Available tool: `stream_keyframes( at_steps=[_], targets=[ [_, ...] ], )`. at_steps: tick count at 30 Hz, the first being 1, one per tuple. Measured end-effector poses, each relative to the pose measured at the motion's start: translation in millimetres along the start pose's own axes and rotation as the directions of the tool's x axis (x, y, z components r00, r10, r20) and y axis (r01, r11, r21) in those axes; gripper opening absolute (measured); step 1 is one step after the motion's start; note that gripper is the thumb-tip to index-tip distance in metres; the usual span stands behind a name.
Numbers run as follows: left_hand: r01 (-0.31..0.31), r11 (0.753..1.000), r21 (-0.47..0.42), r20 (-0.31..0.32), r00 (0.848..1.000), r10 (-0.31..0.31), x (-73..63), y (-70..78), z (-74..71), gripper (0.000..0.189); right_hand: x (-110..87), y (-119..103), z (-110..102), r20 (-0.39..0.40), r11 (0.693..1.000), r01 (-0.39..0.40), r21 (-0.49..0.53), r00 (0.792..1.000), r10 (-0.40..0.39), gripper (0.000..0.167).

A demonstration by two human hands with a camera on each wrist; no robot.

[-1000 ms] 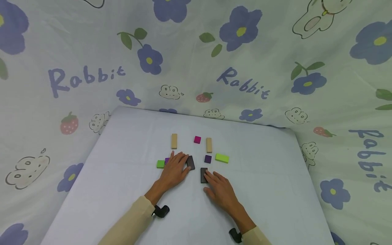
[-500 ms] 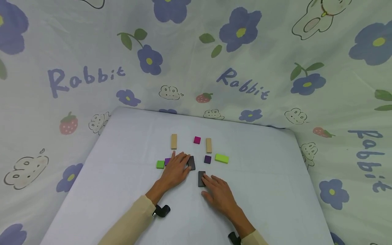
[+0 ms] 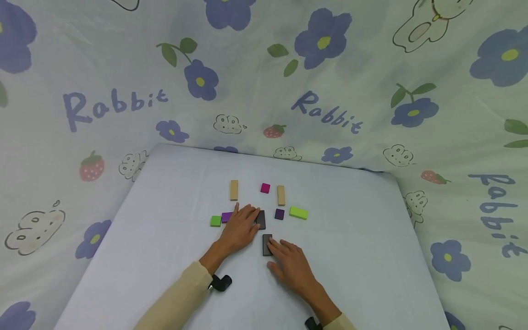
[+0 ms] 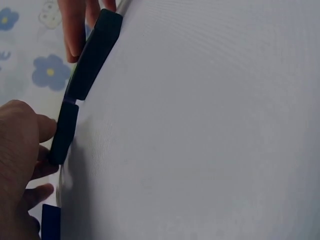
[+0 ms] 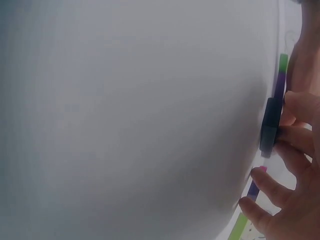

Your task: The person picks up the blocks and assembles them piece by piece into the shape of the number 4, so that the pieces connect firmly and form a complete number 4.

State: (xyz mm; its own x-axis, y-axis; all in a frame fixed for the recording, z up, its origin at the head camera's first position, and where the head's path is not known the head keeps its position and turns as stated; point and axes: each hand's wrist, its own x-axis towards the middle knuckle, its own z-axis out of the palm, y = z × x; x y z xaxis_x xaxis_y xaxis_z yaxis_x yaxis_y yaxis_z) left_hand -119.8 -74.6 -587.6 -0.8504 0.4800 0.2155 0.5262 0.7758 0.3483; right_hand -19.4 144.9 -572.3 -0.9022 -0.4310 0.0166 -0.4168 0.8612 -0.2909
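Note:
My left hand pinches a dark grey block between thumb and index finger at the table's middle. In the left wrist view those fingertips meet the edge of the same block. Just nearer the camera lies a second dark grey block, upright in direction. My right hand rests extended fingertips on its right side, with the thumb apart from it. A purple block, partly hidden by my left hand, sits beside a green block.
Two wooden blocks, a left one and a right one, lie farther back with a magenta cube between them. A dark purple cube and a lime block are to the right. White cloth covers the table.
The nearer dark block has slid left and toward the camera under my right fingertips. My left hand has shifted slightly right with the other dark block, which now lies straighter.

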Motion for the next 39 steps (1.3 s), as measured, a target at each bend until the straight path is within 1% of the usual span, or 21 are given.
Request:
stream_keyframes(
  at_steps=[6,14,25,30,39],
  targets=[
    [-0.015,1.000,0.007,0.023,1.000,0.015,0.4,2.2,2.4,0.050,-0.7,-7,0,0.011,1.000,-0.012,0.028,1.000,0.011,0.056],
    [-0.032,0.999,-0.008,0.035,0.999,0.033,0.8,7.7,-0.1,0.051,-0.2,-12,1,0.019,1.000,-0.019,0.001,1.000,0.019,0.057],
    [-0.062,0.998,0.029,0.069,0.996,0.060,-4.9,11.6,0.2,0.051,-2.9,-21,2,0.020,0.999,-0.050,-0.004,0.999,0.050,0.056],
    [-0.077,0.996,0.043,0.066,0.995,0.074,-8.2,11.8,0.2,0.051,-4.8,-24,6,0.000,0.998,-0.061,-0.016,0.998,0.061,0.057],
    [-0.093,0.995,0.023,0.051,0.994,0.092,-10.9,10.0,1.3,0.050,-8.2,-30,8,-0.041,0.997,-0.071,-0.010,0.997,0.071,0.055]
  ],
)
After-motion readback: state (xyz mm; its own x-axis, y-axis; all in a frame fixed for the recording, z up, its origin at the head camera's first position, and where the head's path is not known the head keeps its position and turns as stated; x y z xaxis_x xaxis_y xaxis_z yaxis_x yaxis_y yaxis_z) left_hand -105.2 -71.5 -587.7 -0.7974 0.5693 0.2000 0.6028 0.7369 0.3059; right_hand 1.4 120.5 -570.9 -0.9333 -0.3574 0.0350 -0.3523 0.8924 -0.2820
